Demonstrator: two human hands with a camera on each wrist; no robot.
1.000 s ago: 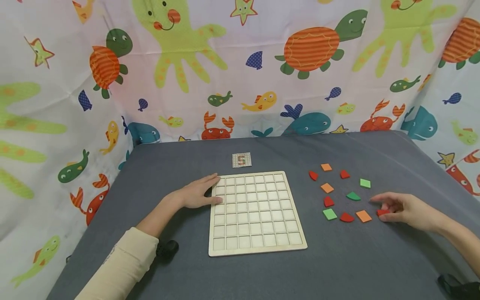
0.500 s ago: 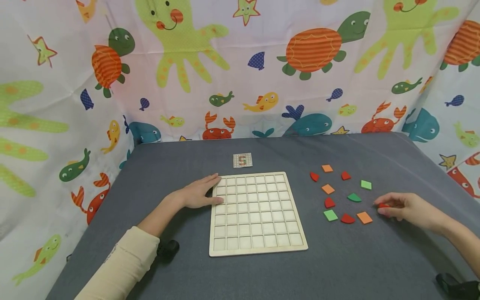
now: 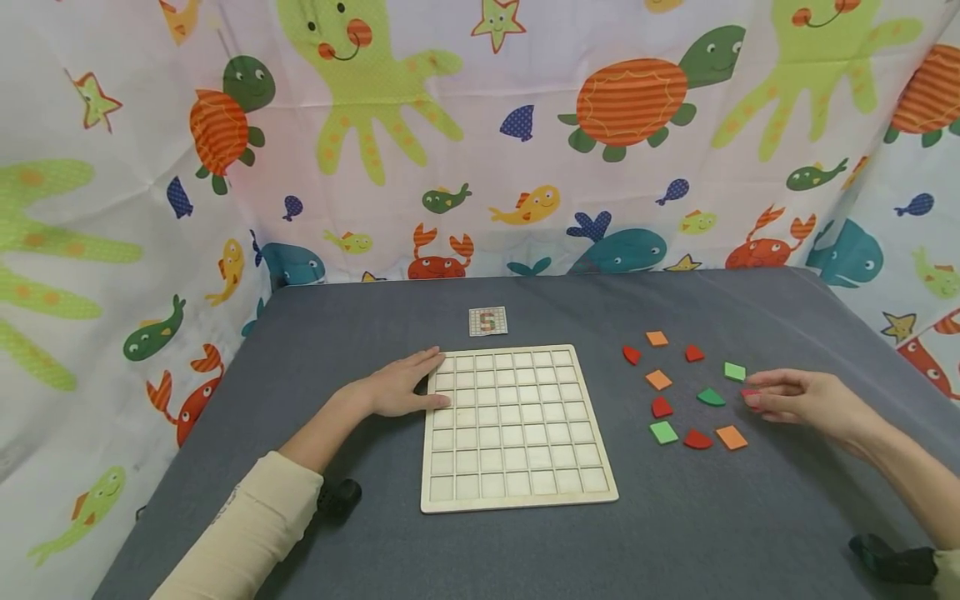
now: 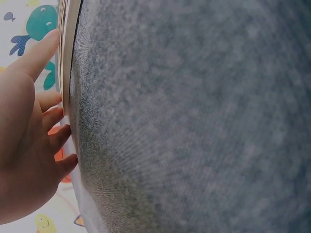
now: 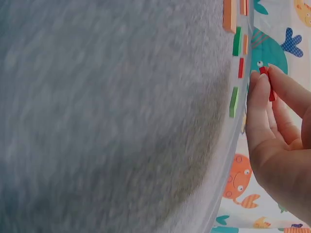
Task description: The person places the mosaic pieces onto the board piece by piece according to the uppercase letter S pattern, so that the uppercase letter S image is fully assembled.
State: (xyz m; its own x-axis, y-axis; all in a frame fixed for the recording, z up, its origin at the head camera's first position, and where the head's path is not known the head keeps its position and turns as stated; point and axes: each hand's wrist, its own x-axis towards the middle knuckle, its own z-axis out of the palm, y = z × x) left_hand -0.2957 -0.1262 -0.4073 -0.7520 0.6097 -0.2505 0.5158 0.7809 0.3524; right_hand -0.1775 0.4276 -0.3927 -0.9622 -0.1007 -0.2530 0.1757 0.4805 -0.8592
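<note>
A pale wooden grid board [image 3: 517, 429] with rows of square recesses lies on the grey cloth. My left hand [image 3: 397, 386] rests on its left edge, thumb over the rim and fingers at the upper left corner. The left wrist view shows that thumb [image 4: 41, 56] against the board's edge [image 4: 70, 53]. My right hand [image 3: 810, 402] pinches a red tile [image 3: 750, 393] between thumb and fingertips, to the right of the loose tiles. In the right wrist view the red tile [image 5: 270, 90] is seen edge-on, held up off the cloth.
Loose tiles lie right of the board: orange squares such as this orange tile [image 3: 731, 437], light green squares [image 3: 663, 432], red pieces [image 3: 697, 439] and a green quarter-round piece [image 3: 710, 397]. A small pattern card [image 3: 487, 322] lies behind the board. A printed curtain [image 3: 480, 142] hangs behind.
My right hand has lifted the red tile off the cloth and moved slightly left and away from me with it. My left hand stays on the board.
</note>
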